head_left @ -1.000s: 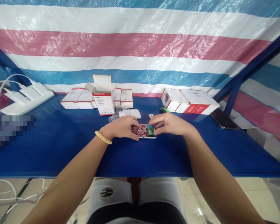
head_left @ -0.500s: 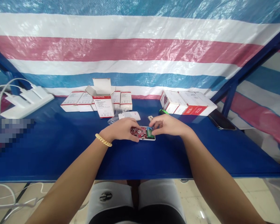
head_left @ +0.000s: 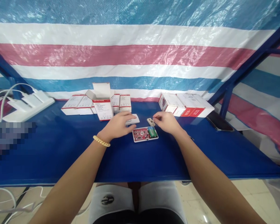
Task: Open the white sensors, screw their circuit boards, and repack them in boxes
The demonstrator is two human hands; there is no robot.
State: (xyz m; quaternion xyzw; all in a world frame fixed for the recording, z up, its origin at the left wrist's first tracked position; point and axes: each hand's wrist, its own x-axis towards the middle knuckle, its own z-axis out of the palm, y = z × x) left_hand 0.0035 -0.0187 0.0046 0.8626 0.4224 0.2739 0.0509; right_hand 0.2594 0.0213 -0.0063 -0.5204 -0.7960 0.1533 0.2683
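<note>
Two bare hands over a blue table (head_left: 140,165), an opened white device with a red circuit board (head_left: 142,135) lying between them.

The opened device rests flat near the middle of the table, between its near and far edges, a green-and-blue cylindrical battery (head_left: 152,132) at its right end. The left hand (head_left: 116,126) is spread, thumb apart from forefinger, over a white plastic cover (head_left: 135,119) just beyond the device; whether it touches the cover cannot be told. The right hand (head_left: 168,123) has thumb and forefinger close together beside a small beige plastic piece (head_left: 151,122); whether they pinch it cannot be told. Toward the far edge stands an open white-and-red cardboard box (head_left: 103,109); a black phone (head_left: 218,122) lies toward the far right corner.
</note>
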